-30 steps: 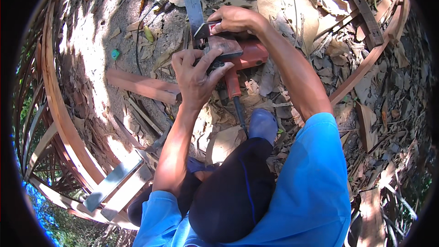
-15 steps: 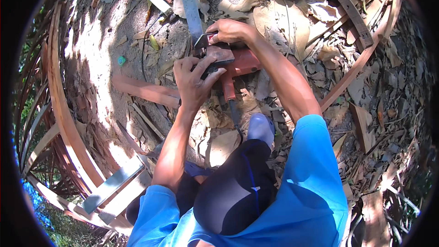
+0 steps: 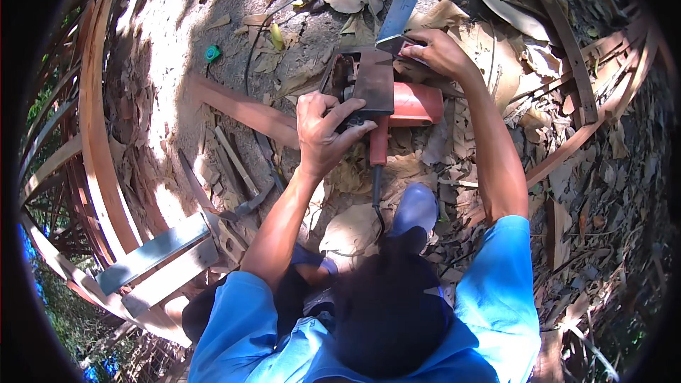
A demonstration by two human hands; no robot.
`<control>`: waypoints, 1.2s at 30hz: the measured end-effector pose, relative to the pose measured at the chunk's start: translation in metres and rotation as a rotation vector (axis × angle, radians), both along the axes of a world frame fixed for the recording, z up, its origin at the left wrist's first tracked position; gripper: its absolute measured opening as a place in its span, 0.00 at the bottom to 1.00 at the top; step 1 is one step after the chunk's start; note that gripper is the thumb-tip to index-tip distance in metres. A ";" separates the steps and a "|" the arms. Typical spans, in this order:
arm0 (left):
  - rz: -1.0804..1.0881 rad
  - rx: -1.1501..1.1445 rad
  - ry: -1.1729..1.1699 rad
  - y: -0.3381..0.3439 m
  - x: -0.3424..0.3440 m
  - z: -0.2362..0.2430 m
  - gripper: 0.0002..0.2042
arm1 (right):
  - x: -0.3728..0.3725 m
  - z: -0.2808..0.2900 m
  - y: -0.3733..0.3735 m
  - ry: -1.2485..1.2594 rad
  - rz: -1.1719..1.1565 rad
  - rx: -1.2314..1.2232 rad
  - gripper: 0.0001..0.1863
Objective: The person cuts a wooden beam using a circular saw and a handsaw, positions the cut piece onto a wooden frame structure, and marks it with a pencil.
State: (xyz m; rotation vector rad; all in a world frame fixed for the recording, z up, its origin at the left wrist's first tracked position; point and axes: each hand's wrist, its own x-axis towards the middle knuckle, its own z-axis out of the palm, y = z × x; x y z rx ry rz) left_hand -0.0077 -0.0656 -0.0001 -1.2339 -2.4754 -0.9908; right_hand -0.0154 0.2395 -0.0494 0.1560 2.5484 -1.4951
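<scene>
The left hand is closed on the near left corner of a red power saw, set among dry leaves; by the right hand, a metal square is gripped at the saw's far end. The saw is best kept still, both hands (ungloved) held clear of its blade.

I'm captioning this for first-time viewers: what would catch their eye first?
Probably the red power tool in the middle, gripped by the left hand. At its upper right, the right hand holds a long metal square by the tool's flat plate. Bright blue sleeves stand out near the lower edge.
</scene>
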 end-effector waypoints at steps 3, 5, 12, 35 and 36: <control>0.000 0.034 0.016 -0.011 0.005 -0.004 0.23 | -0.001 0.013 -0.013 -0.042 -0.057 -0.100 0.17; -0.009 0.061 0.040 -0.017 0.008 -0.005 0.23 | -0.002 0.022 -0.023 -0.053 -0.077 -0.026 0.17; -0.013 0.111 0.014 -0.023 0.011 -0.008 0.23 | 0.007 0.030 -0.050 0.191 0.099 0.286 0.19; -0.010 0.082 0.024 -0.019 0.009 -0.007 0.22 | -0.009 0.036 -0.066 0.116 0.157 0.296 0.22; -0.019 0.081 0.032 -0.019 0.009 -0.007 0.22 | -0.010 0.035 -0.068 0.122 0.157 0.305 0.22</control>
